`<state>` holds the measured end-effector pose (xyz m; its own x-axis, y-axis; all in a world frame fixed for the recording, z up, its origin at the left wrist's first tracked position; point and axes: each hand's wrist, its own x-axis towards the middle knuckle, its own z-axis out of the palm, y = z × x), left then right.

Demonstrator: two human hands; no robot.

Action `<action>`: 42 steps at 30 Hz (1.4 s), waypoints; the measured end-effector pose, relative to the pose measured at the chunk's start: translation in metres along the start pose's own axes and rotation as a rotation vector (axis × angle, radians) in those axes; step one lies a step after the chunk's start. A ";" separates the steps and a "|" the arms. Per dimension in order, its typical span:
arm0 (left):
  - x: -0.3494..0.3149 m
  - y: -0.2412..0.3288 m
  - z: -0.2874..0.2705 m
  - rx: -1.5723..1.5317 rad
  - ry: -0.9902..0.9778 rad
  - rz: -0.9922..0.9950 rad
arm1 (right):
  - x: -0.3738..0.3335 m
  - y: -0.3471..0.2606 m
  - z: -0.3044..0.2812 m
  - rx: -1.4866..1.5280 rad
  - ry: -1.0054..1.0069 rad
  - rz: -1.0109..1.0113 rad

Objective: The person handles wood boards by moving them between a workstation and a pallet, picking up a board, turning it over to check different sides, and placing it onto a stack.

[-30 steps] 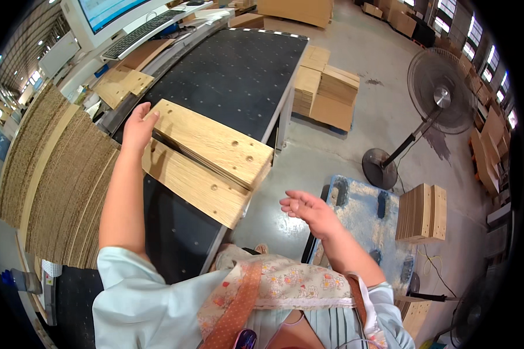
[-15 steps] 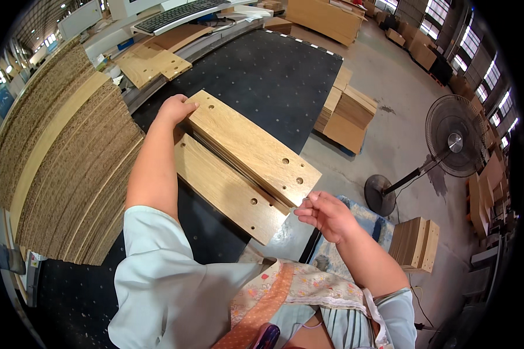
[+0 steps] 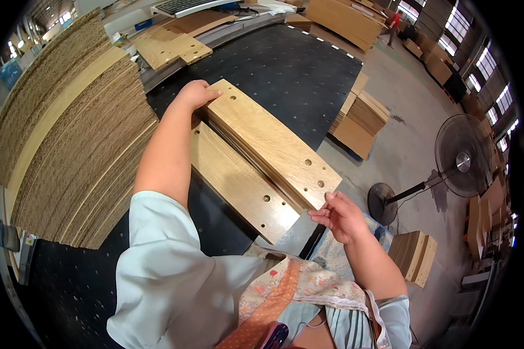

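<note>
A stack of long wood-grain boards [image 3: 268, 136] with drilled holes lies slantwise on the black table. My left hand [image 3: 197, 96] is closed around its far left end, the thumb on the top face. Alongside, on the near side and lower, is a second row of the same boards [image 3: 236, 180], with a narrow dark gap between the two. At the near right end of the taller stack is my right hand [image 3: 344, 218]. Its fingers are loosely bent and apart, with the fingertips at the board's end corner; no separate thing shows in them.
To the left stands a tall stack of chipboard panels [image 3: 81, 139]. The black dotted table [image 3: 273, 67] extends behind the boards. Beyond are loose drilled boards [image 3: 172, 49] and a keyboard [image 3: 189, 6]. On the right are board stacks [image 3: 361, 119] and a standing fan [image 3: 463, 160].
The whole view has shifted, so the table and boards appear farther right. Both hands keep nearly the same places at the ends of the stack. A distant person in red now shows at the back.
</note>
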<state>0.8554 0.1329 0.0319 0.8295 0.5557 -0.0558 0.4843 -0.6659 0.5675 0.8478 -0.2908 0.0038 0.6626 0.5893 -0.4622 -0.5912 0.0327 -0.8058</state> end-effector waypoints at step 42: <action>-0.047 0.166 0.028 -0.349 -0.125 0.164 | -0.066 -0.005 -0.112 0.254 0.067 -0.403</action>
<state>0.9049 -0.0179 0.1060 0.9258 0.3768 -0.0285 0.2368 -0.5198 0.8208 0.8584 -0.4207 -0.0029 0.8855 0.4358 -0.1608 -0.3689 0.4493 -0.8136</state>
